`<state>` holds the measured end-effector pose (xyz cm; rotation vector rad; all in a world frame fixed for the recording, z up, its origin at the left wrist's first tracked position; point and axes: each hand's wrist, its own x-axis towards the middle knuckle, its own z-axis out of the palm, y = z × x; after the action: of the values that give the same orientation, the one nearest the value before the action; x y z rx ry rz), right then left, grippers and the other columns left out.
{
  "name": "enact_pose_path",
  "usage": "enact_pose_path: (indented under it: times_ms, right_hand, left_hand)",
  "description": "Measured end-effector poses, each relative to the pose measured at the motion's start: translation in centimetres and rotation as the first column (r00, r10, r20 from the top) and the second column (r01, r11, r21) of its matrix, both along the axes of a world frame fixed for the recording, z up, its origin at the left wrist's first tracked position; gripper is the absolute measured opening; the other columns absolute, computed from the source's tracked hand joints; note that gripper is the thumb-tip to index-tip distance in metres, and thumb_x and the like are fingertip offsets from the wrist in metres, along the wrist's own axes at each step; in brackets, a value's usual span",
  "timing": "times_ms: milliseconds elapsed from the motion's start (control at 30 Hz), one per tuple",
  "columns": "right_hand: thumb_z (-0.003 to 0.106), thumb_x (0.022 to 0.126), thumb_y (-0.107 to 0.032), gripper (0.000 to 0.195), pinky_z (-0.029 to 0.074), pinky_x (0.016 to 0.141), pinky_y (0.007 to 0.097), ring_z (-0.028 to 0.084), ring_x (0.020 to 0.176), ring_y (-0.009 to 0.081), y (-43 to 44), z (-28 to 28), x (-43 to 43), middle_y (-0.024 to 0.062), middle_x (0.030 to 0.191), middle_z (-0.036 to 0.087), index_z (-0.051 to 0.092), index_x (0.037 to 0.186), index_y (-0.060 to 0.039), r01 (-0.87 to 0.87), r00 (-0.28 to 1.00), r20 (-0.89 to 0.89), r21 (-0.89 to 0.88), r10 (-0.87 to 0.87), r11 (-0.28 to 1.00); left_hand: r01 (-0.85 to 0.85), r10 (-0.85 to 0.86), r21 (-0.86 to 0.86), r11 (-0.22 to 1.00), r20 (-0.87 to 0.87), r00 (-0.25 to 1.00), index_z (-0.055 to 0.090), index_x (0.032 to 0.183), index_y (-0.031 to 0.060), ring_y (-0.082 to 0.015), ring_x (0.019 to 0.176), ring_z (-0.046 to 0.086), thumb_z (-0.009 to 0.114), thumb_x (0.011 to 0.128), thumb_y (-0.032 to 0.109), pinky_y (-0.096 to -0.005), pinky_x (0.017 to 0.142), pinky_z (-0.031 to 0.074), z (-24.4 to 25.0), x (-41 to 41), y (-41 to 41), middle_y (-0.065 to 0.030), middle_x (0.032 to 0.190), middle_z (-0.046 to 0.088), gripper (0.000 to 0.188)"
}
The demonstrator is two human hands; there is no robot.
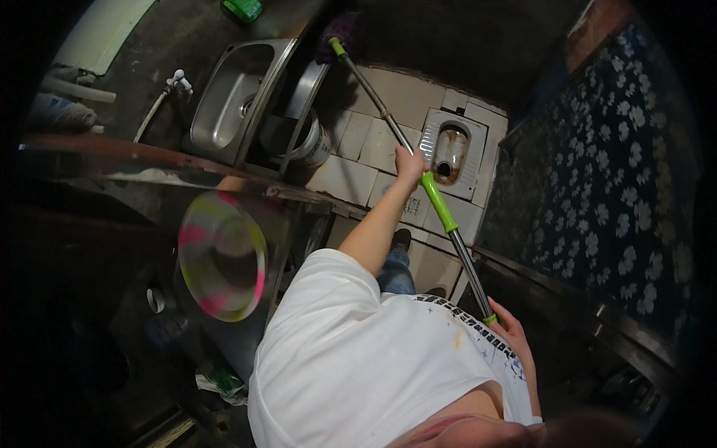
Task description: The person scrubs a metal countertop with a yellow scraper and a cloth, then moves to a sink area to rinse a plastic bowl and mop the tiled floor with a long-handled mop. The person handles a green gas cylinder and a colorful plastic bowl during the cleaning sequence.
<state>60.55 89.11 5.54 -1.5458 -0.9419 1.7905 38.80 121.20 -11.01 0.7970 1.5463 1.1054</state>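
My left hand [410,165] is wrapped around the metal pole of a mop [402,136], just above its green plastic grip [440,203]. At the pole's lower end, by my waist, my right hand [508,329] holds it near the green end cap [490,319]. The pole slants up to the left, to a green joint [336,47] and a dark purple mop head [343,29]. Shadow hides much of that head, so whether it touches the floor is unclear. A squat toilet [473,157] with brown stains lies beside the pole, set in the tiled floor.
Left of the mop are a stainless steel sink [215,120], a white tap [179,81] and a bucket [319,148]. A coloured plastic basin [193,246] stands nearer, on the left. Flower-patterned fabric [605,213] covers the right side. A green container [243,8] lies at the top.
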Motion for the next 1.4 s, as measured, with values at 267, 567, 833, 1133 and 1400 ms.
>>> enact_pose_path:
  times_ms: [267,567,833,1133,1400]
  right_hand:
    - [0.063,0.073,-0.003,0.042,0.042,0.078,0.0226,0.054,0.087,0.0104,-11.5,1.5,5.3,0.0079,0.100,0.059,0.052,0.113,0.0010,0.233,0.963,0.160,-0.096,-0.216,0.968]
    - [0.068,0.069,-0.009,0.025,0.042,0.062,0.0215,0.051,0.065,0.0072,-10.3,0.8,4.2,0.0027,0.070,0.060,0.059,0.090,0.0017,-0.029,0.741,0.666,-0.084,0.078,0.996]
    - [0.068,0.069,-0.010,0.022,0.042,0.060,0.0218,0.050,0.064,0.0068,-6.3,-1.0,2.7,0.0018,0.067,0.058,0.058,0.085,0.0018,-0.104,0.679,0.716,-0.125,0.162,0.987]
    - [0.054,0.083,-0.019,0.016,0.039,0.048,0.0226,0.045,0.050,0.0090,3.1,-1.7,-1.8,0.0021,0.060,0.050,0.051,0.083,-0.0034,0.170,0.984,0.002,-0.260,-0.176,0.950]
    - [0.042,0.088,-0.039,0.030,0.025,0.031,0.0200,0.029,0.035,0.0064,17.7,-0.3,-6.4,0.0004,0.051,0.037,0.042,0.081,-0.0096,-0.082,0.941,-0.317,-0.545,-0.115,0.834]
  left_hand:
    - [0.028,0.018,-0.131,0.991,0.337,0.941,0.027,0.083,0.0033,-0.0167,0.040,0.048,0.045,0.080,0.006,-0.0319,0.035,0.041,-0.2,4.7,-14.7,-0.0077,0.060,0.043,0.018]
    - [0.139,0.044,-0.347,0.928,0.473,0.880,0.022,0.087,0.0072,-0.0165,0.041,0.045,0.041,0.080,0.003,-0.0314,0.036,0.044,0.0,5.8,-19.8,-0.0086,0.064,0.041,0.021]
    - [0.160,0.019,-0.237,0.958,0.614,0.789,0.025,0.087,0.0091,-0.0184,0.048,0.047,0.039,0.081,0.003,-0.0349,0.043,0.046,2.5,2.8,-13.8,-0.0092,0.067,0.042,0.016]
    - [0.186,-0.131,0.032,0.982,0.825,0.549,0.039,0.072,0.0082,-0.0172,0.049,0.045,0.045,0.081,0.009,-0.0335,0.046,0.042,0.9,-2.9,5.3,-0.0048,0.058,0.043,0.011]
    - [0.132,-0.108,0.000,0.991,0.569,0.815,0.042,0.070,0.0037,-0.0192,0.047,0.049,0.049,0.081,0.013,-0.0350,0.043,0.047,-1.1,-5.8,20.7,-0.0065,0.058,0.046,0.016]
